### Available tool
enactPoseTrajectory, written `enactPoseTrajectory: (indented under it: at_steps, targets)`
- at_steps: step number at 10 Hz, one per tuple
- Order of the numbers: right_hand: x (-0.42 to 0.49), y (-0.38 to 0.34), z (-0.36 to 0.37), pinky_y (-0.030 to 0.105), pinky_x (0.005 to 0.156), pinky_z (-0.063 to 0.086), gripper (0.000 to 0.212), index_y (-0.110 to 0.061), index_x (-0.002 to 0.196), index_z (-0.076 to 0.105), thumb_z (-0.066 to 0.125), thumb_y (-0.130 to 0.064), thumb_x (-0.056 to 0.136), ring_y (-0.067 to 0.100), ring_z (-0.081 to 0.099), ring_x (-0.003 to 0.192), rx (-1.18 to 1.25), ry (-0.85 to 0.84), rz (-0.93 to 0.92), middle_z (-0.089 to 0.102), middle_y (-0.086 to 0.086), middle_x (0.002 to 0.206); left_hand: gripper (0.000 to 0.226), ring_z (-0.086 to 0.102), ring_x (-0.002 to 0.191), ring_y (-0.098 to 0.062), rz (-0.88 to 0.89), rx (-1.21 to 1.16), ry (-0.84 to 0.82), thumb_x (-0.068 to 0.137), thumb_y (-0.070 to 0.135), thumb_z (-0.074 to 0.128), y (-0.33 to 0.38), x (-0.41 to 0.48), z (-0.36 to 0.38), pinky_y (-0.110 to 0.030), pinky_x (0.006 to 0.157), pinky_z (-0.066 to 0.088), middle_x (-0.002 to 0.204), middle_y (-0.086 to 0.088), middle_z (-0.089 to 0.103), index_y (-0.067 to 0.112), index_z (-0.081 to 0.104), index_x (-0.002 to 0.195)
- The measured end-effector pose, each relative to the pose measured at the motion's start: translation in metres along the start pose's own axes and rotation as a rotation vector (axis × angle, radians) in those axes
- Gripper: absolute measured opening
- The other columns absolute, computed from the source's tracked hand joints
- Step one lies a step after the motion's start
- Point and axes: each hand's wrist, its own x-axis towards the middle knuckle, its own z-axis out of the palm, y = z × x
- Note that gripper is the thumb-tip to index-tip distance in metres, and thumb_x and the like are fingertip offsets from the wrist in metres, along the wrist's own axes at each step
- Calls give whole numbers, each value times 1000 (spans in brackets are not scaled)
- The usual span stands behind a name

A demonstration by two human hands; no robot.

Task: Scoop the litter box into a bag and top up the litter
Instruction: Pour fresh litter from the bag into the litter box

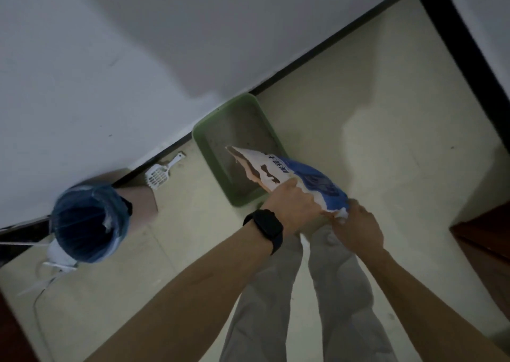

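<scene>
On pale floor (386, 99): green litter box (242, 197) against the wall (110, 58), white scoop (157, 178) just beside, blue-lined bin (118, 209) farther left.

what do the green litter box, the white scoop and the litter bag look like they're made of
Litter box: likely moulded plastic, matte green, with a smooth rounded rim.
Scoop: probably rigid white plastic, its head slotted in a grid.
Litter bag: printed plastic film or coated paper, hard to tell which; blue and white, creased, with a ragged open mouth.
</scene>
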Motion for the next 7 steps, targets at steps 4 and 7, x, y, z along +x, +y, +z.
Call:
enactPoseTrajectory:
  at_steps: [4,7]
  targets:
    - [-55,-58,-79,26,67,40,13,-8,97,68,56,-10,92,29,65,85,5,-52,-327,41,-15,62,26,42,66,-16,-100,-44,32,101,8,44,37,35,-20,-34,93,43,81,3,62,20,61,84]
    - [-42,-48,-95,17,46,23,29,-21,57,52,73,-7,70,5,33,37,-165,53,-500,54,2,47,27,63,82,-26,-220,-91,123,101,9,39,45,47,-23,-35,93,39,95,-4,70,10,57,121]
